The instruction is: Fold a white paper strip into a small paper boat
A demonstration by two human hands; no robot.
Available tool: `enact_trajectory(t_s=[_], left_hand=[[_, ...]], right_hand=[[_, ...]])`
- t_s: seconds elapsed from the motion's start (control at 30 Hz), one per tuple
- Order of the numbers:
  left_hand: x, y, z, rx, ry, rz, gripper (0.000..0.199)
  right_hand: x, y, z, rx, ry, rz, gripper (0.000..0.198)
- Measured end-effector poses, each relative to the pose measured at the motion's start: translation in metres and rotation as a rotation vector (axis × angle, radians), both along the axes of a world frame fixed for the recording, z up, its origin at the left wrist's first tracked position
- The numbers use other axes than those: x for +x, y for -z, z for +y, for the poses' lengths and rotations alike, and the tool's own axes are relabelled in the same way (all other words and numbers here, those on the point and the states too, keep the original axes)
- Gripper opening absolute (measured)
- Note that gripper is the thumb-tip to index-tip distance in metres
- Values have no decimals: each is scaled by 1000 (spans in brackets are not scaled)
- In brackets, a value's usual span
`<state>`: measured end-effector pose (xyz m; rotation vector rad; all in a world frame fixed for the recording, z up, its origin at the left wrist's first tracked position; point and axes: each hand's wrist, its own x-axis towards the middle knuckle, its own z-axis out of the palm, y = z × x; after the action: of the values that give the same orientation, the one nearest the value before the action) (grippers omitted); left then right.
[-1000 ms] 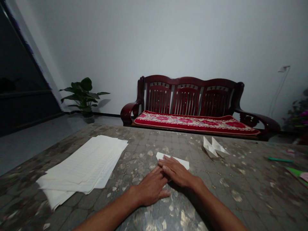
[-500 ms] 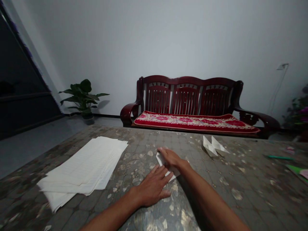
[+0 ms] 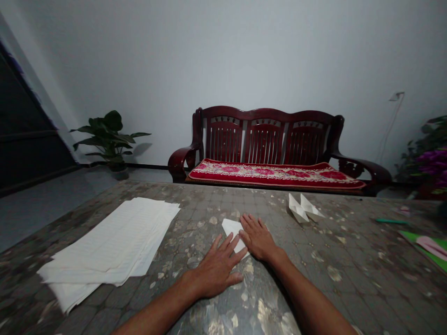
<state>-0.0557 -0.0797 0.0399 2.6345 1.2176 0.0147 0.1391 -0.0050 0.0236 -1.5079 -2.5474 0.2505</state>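
since half a second back the right hand (image 3: 257, 237) has slid off the far end of the folded white paper (image 3: 233, 229) and now lies flat on its right part, fingers spread and pointing up the frame, while the left hand (image 3: 218, 267) has stayed where it was, palm down with open fingers, fingertips resting on the paper's lower edge. so both hands are open and pressing, not pinching anything. the paper sits just below the middle of the frame on the patterned counter (image 3: 349, 260), only its upper left corner poking out from under the hands. looks to me like a crease is getting flattened, with the fold itself already made. a stack of white sheets (image 3: 111, 242) lies well off at the left, and two finished paper boats (image 3: 303, 208) stand further up and to the right, apart from the hands.
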Motion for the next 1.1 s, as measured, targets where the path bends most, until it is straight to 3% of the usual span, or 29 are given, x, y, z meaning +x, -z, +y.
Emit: enact_trajectory(t_s=[0.37,0.53,0.63,0.77,0.9,1.1], left_hand=[[-2,3,-1,5,-14,0,70],[-1,4,-1,17,-32,-4,66],[-1,5,-1,27,-34,-10,66],[-2,8,-1,31,-37,-27,67],[-1,7,-1,8,-54,-15,67],[7,1,-9,0,-102,17,70]], right_hand=[[18,-9,20,85,233,-130,59],[-12,-5,6,-27,135,-22,64],[-18,2,3,4,111,-20,63],[-4,1,13,43,167,-45,59],[15,-10,23,31,233,78,47],[36,-24,21,-6,209,142,35]])
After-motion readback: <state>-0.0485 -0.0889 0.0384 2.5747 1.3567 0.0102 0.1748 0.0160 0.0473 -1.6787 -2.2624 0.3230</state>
